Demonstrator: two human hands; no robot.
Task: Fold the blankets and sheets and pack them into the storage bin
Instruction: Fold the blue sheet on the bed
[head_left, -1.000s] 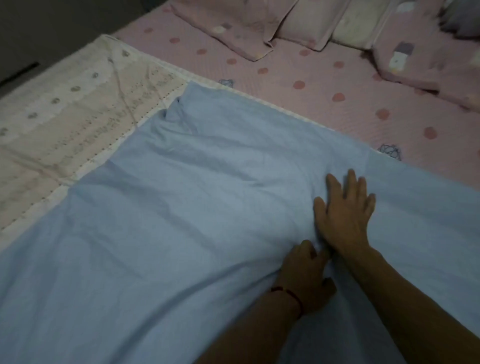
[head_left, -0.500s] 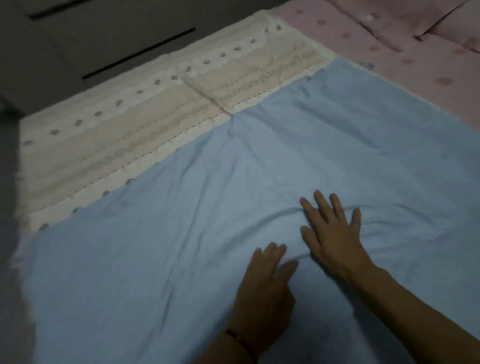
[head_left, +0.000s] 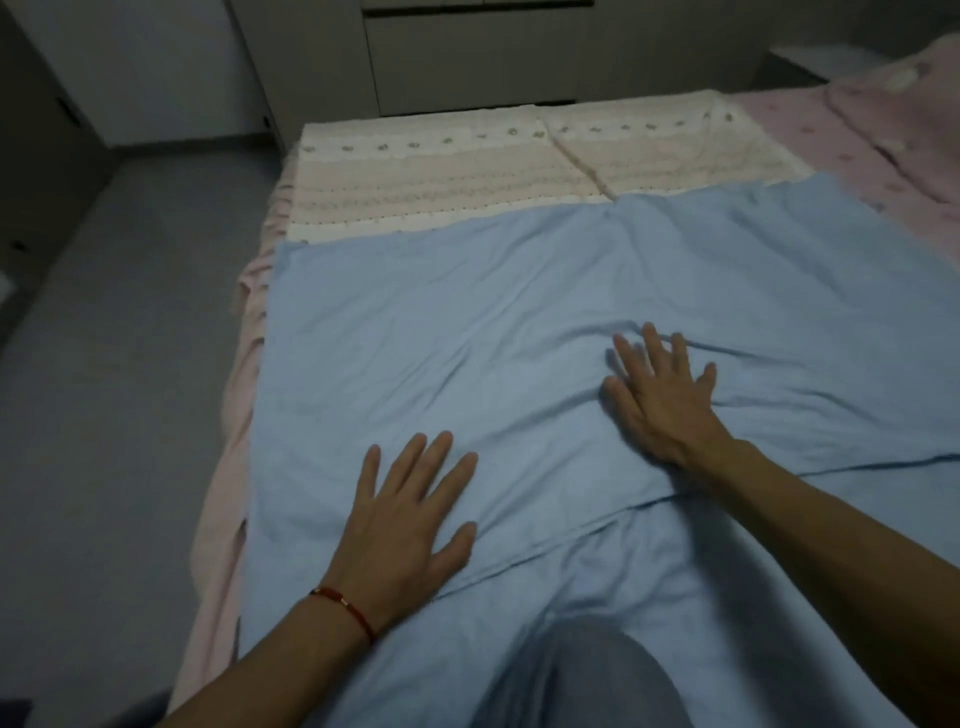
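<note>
Blue sheet (head_left: 519, 322) spread flat over most of the bed, its far edge lying across a cream quilted blanket (head_left: 441, 171), its left edge just short of the bed's left side. Laid out wide like this most likely so it can be squared up before folding.

Left hand (head_left: 410, 525) near and left of centre, palm down, fingers straight and spread, pressing on the cloth and gripping nothing. Right hand (head_left: 660, 400) farther off and to the right, also flat with fingers fanned, resting on a ridge of wrinkles running left to right. Hands well apart, neither one clamped on anything. Placed this way, probably, to pin the cloth with one palm and push creases outward with the other.

A fold line or doubled edge crossing the sheet just near the right wrist, so possibly one fold already made; hard to say for certain in the dim light.

Red cord bracelet (head_left: 345, 605) on the left wrist. A knee (head_left: 587, 670) in grey cloth resting on the sheet's near part, likely for reach. Pink dotted bedding (head_left: 852, 140) at far right. No storage bin in view, so packing seems some way off.
</note>
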